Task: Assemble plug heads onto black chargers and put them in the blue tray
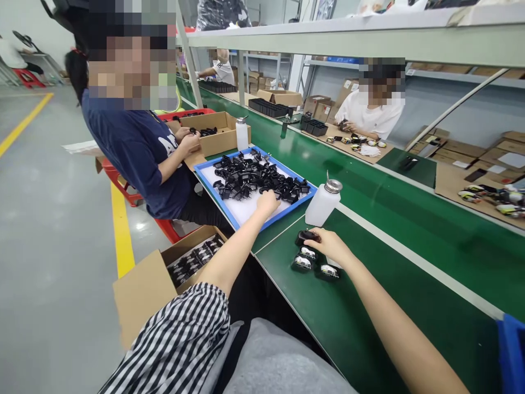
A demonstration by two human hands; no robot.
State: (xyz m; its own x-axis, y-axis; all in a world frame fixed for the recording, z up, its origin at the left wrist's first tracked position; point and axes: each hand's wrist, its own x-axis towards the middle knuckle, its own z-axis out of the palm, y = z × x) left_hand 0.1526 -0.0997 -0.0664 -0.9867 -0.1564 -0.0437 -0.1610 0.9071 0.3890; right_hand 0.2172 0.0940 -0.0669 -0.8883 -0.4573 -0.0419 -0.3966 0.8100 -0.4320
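Grey clothing [283, 364] and a checked sleeve [180, 339] lie nearest the camera. The green bench [320, 309] extends away beyond them. At its left edge, a seated co-worker [133, 153] in a navy top holds a small dark item over a box. A carton [143, 293], flap open, is below the bench edge and contains packed parts. A blue-rimmed tray [241, 212] on the bench carries loose black parts [246, 174]. A white bottle [322, 207] stands just beside the tray. The left hand [268, 203] reaches into the tray at the parts; its grip cannot be determined. The right hand [331, 246] pinches a black unit [305, 237] near the bottle. Three white-faced units [329, 271] rest beside that hand.
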